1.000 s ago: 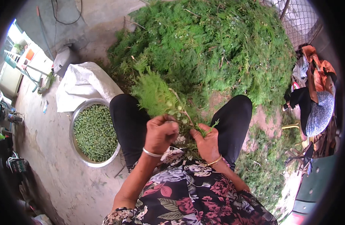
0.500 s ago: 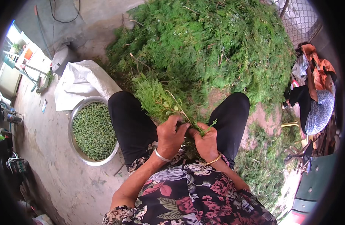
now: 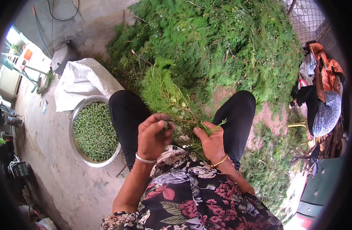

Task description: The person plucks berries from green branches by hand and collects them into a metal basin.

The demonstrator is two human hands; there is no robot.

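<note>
My right hand pinches the stem of a leafy conifer sprig in front of my lap. The sprig fans out up and to the left, with pale green cones among its leaves. My left hand is just left of the stem, apart from it, fingers curled in. Between its thumb and fingertips shows what looks like a small green cone, partly hidden and blurred. Left of my knee stands a round metal basin filled with small green cones.
A large heap of cut conifer branches lies ahead. A white sack rests behind the basin. At the right, another person sits bent over near a wire-mesh fence. Loose green clippings cover the floor to my right.
My left hand has moved left, away from the stem, with its fingers curled. The sprig has swung a little more upright in my right hand, which stays nearly in place.
</note>
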